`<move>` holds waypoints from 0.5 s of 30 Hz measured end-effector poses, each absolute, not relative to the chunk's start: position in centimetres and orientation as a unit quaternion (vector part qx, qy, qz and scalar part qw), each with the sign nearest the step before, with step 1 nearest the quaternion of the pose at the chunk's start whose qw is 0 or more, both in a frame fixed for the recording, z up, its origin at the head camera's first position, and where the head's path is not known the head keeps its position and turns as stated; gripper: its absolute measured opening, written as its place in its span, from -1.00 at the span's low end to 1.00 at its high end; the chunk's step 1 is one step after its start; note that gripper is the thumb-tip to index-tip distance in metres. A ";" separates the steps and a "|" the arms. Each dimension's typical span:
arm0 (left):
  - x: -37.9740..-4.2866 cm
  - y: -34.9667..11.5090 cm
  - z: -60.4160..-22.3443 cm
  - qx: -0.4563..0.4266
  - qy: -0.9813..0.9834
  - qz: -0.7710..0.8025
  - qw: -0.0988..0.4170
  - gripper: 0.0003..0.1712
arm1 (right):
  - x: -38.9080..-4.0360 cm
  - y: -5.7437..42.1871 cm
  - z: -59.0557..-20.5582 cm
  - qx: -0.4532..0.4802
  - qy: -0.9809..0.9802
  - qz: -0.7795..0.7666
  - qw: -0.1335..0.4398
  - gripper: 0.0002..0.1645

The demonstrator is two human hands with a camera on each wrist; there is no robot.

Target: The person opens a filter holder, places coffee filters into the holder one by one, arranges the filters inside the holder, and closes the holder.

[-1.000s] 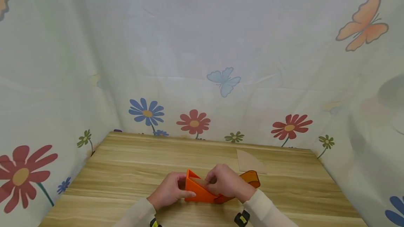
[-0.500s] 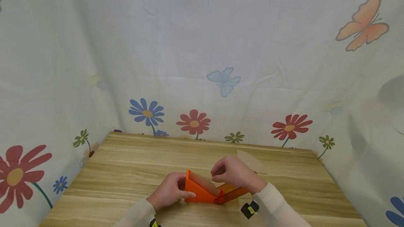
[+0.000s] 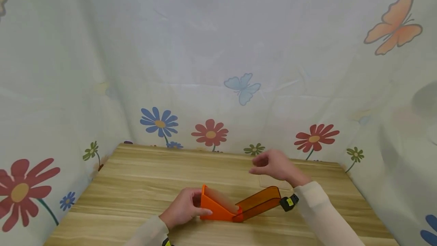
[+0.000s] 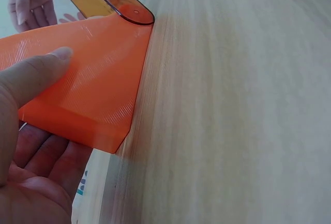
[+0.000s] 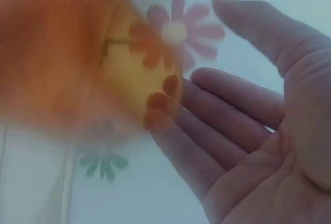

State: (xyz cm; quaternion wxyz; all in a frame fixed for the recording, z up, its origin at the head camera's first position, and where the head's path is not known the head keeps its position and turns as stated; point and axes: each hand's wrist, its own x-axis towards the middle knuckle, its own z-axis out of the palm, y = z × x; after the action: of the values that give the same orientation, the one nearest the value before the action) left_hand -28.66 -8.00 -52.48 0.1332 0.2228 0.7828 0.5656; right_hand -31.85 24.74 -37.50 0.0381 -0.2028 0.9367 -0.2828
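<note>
In the head view, an orange wedge-shaped box (image 3: 218, 210) stands on the table, its amber see-through lid (image 3: 259, 202) swung out to the right. Brown paper (image 3: 220, 198), resembling coffee filters, shows inside its open top. My left hand (image 3: 186, 206) grips the box's left end; the left wrist view puts the thumb (image 4: 39, 74) flat on one orange side and the fingers behind. Above and beyond the lid, my right hand (image 3: 278, 166) hovers with nothing in it, fingers loosely bent. The right wrist view has its fingers overlapping the blurred amber lid (image 5: 137, 79).
A fan-shaped sheet of brown paper (image 3: 271, 182) lies toward the back right of the wooden table (image 3: 153, 170), partly hidden by my right hand. A white curtain (image 3: 191, 48) printed with flowers and butterflies encloses the table at the back and both sides.
My right hand has come out of the box, away from the brown paper, and moved up and right past the lid. The left hand and the box have stayed put.
</note>
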 end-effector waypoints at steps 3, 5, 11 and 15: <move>-28.7 -8.0 -52.6 0.223 0.782 0.566 0.134 -0.54 | -32.8 26.4 -37.3 -0.183 0.945 -0.269 0.022 -0.34; -28.7 -8.0 -52.6 0.224 0.781 0.567 0.136 -0.55 | -33.3 27.3 -37.2 -0.172 0.949 -0.262 0.020 -0.27; -28.8 -8.1 -52.7 0.225 0.779 0.569 0.138 -0.56 | -34.6 29.4 -37.4 -0.147 0.959 -0.240 0.042 -0.15; -28.8 -8.1 -52.8 0.226 0.780 0.568 0.136 -0.56 | -35.4 30.2 -38.0 -0.134 0.962 -0.232 0.056 -0.11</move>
State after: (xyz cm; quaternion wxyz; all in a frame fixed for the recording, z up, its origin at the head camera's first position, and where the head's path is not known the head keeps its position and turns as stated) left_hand -28.85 -8.08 -52.79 0.1359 0.2257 0.7796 0.5682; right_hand -35.43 30.16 -37.98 0.0564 -0.1340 0.9619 -0.2316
